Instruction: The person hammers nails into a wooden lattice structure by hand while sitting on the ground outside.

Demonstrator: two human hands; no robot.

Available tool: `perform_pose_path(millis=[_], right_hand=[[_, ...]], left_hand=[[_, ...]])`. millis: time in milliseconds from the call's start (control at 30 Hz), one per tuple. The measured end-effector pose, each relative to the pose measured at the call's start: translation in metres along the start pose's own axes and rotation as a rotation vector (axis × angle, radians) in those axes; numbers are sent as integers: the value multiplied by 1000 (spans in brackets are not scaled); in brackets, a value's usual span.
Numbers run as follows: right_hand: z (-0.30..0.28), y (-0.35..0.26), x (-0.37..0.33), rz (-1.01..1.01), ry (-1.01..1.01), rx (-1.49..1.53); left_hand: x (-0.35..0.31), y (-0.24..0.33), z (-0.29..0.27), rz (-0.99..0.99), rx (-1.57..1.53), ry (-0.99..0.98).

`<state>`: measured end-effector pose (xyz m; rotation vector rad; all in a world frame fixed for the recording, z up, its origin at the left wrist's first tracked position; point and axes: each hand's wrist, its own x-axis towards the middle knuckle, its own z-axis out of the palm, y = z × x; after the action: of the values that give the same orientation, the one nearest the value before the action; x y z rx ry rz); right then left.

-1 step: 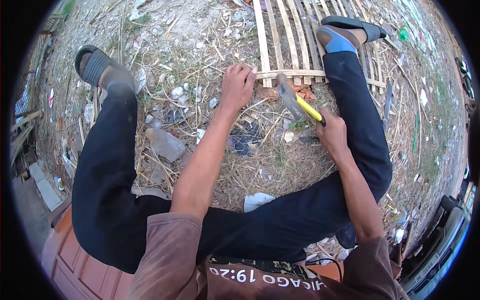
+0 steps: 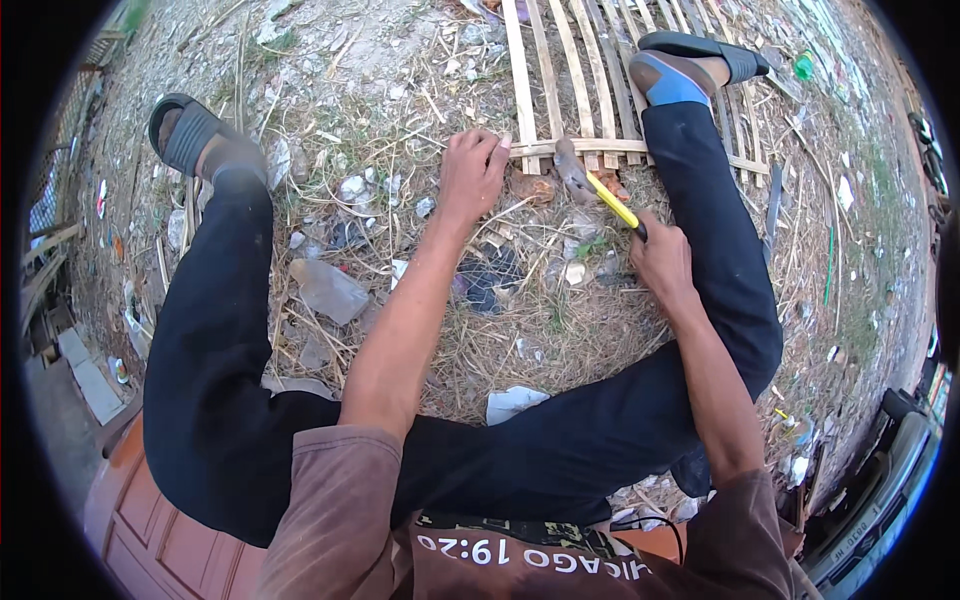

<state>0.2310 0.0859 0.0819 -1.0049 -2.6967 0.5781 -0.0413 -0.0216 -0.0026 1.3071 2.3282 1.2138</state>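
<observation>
My right hand [image 2: 663, 255] is wrapped round the dark grip of a claw hammer [image 2: 613, 201] with a yellow handle. The metal head is over the thin wooden crosspiece [image 2: 632, 146], beside the slat ends; whether it touches the wood I cannot tell. At the crosspiece's left end my left hand [image 2: 474, 172] is closed, thumb and fingers pinching the strip. Several pale slats [image 2: 552, 70] run away from the crosspiece like a fence panel lying on the ground. Reddish broken brick [image 2: 533, 188] shows under the joint.
My right foot in a dark slipper [image 2: 700, 46] rests over the slats; the left slipper [image 2: 187, 135] is out at the far left. Dry grass, stones and a cloudy plastic piece [image 2: 329, 291] lie between my legs. A flat dark strip [image 2: 773, 213] lies right of my right leg.
The hammer head has shifted slightly forward, onto the line of the crosspiece. My left hand keeps its place on the strip.
</observation>
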Motion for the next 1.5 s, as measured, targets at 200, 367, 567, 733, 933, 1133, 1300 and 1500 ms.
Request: perform_pose_path(millis=[200, 367, 567, 733, 933, 1133, 1300, 1500], right_hand=[[-17, -8, -6, -71, 89, 296], [-1, 3, -3, 102, 2, 50], [-8, 1, -10, -105, 60, 350], [9, 1, 5, 173, -83, 26], [-3, -5, -12, 84, 25, 447], [-1, -5, 16, 315, -82, 250], [-2, -7, -12, 232, 0, 475], [2, -25, -3, 350, -126, 202]], left_hand=[[-2, 2, 0, 140, 1, 56], [-10, 10, 0, -18, 33, -27], [-4, 9, -1, -11, 55, -11], [4, 9, 1, -27, 49, 6], [-4, 5, -4, 39, 46, 27], [5, 9, 0, 0, 42, 32], [-4, 9, -1, -13, 78, 9], [-3, 10, 0, -27, 80, 5]])
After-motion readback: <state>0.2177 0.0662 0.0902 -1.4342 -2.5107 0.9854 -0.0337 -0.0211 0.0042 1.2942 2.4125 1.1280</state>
